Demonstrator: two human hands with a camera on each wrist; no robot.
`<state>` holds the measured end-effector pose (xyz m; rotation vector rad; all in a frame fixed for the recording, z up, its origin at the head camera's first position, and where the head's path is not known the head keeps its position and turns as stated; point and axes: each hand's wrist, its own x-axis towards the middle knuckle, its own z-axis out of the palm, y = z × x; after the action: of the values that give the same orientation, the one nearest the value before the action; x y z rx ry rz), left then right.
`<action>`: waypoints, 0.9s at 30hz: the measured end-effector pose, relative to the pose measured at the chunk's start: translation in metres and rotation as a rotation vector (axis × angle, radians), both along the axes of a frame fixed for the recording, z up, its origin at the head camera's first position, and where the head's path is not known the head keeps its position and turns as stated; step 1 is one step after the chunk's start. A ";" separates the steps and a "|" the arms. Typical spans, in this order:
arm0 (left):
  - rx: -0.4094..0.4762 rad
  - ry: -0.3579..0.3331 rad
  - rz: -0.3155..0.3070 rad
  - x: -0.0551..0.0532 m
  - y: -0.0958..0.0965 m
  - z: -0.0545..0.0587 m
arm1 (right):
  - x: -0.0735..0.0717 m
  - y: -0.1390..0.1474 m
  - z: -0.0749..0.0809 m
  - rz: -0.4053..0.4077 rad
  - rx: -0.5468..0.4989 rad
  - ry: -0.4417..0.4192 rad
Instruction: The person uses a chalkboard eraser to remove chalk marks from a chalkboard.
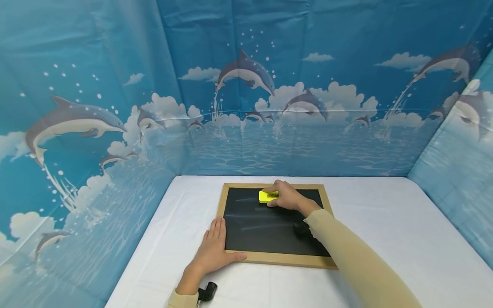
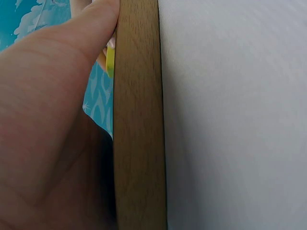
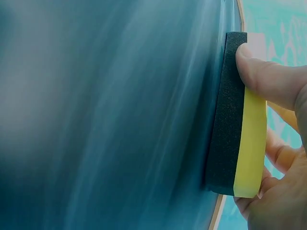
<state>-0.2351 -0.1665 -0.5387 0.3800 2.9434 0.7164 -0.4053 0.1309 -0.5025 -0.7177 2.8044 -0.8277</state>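
Observation:
A chalkboard (image 1: 262, 233) in a light wooden frame lies on the table, with faint pale chalk streaks on its dark surface. My right hand (image 1: 286, 196) grips a yellow eraser (image 1: 265, 196) by its sides near the board's far edge. In the right wrist view the black felt side of the eraser (image 3: 228, 115) lies against the board, with the thumb across its edge. My left hand (image 1: 215, 248) rests at the near left corner, its fingers straight along the left side and the thumb on the near frame edge. Close up, the wooden frame (image 2: 139, 115) runs beside the left thumb.
A white cloth (image 1: 385, 222) covers the table around the board. Blue curtains (image 1: 246, 145) printed with dolphins stand behind and at both sides. A black wrist-worn device (image 1: 208, 291) sits at the left wrist.

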 end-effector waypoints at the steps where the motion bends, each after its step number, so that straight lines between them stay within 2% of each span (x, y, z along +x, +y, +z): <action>1: -0.009 0.000 0.000 0.000 0.000 0.000 | 0.001 0.004 0.000 -0.007 -0.001 0.002; 9: -0.007 0.019 -0.006 0.000 -0.004 0.000 | 0.008 0.034 0.000 -0.038 0.029 0.008; 21: 0.008 0.028 -0.014 0.001 0.002 -0.004 | 0.021 0.083 0.005 -0.077 0.043 0.019; 27: 0.016 0.023 -0.015 0.000 0.002 -0.003 | 0.023 0.096 0.003 -0.110 0.041 0.001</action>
<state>-0.2350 -0.1646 -0.5420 0.4137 2.9549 0.7392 -0.3825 0.2269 -0.4990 -0.5628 2.8750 -0.7842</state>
